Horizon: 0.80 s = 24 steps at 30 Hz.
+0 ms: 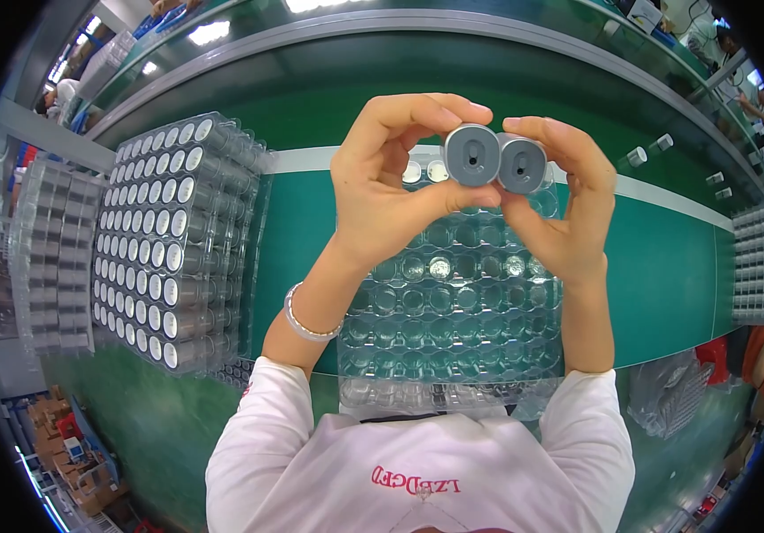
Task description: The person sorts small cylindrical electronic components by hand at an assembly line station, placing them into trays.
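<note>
Above the clear plastic tray [453, 334], both forearms reached up from the white sleeves and leaned inward, bringing the two hands close together near the far edge of the tray. Around the left wrist sat a pale bracelet [312, 325]. The left hand [380, 182] was bent into a C, grasping the left cylinder [472, 156] with its index finger over the top and its thumb stretched underneath. The right hand [579, 191] curved the opposite way, pinching the slightly smaller-looking right cylinder [521, 166] between thumb below and fingers above. Both cylinders were held side by side, grey recessed ends toward the camera; whether their rims touched could not be told. Below them, the tray with its rows of round pockets rested on the green table [302, 240], a tall stack of filled trays [164, 240] standing to the left.
</note>
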{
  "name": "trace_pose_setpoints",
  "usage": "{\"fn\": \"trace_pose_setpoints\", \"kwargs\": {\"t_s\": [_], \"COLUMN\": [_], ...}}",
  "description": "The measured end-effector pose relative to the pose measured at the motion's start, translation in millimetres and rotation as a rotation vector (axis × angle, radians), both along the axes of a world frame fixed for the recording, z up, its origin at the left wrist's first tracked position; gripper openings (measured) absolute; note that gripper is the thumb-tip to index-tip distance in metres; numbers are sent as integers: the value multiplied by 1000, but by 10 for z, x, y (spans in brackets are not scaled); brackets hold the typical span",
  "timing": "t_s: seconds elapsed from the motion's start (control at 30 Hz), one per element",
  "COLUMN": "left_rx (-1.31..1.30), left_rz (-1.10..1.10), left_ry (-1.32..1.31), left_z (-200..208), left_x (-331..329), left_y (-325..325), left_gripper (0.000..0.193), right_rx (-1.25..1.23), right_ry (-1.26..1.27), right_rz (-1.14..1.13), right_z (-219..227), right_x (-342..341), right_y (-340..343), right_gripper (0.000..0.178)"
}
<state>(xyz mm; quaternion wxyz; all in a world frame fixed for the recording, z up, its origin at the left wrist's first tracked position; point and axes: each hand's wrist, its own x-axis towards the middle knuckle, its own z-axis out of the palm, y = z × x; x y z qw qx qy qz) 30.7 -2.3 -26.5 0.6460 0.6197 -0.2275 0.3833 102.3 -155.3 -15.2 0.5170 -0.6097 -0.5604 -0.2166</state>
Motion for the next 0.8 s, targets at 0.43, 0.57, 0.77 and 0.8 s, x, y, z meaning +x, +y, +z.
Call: {"fn": "trace_pose_setpoints", "kwargs": {"t_s": [0.43,0.57,0.77,0.8], "left_rx": [523,668,707,700], "left_rz": [137,326,375,354], "left_ry": [547,557,509,553], "left_z": [-380,-573,-694,-687], "left_x": [182,296,410,426], "left_y": [7,-91,-57,-60], "left_gripper": [38,26,17,16], "right_rx": [-693,-614,-485,-565], "right_ry": [345,236,260,279], "right_rz": [-115,-182,-225,-154], "right_z": [-179,-617,-707,-753], "right_x": [368,496,509,582], "right_y": [-342,-290,-92,-74], "right_gripper": [27,26,19,19]}}
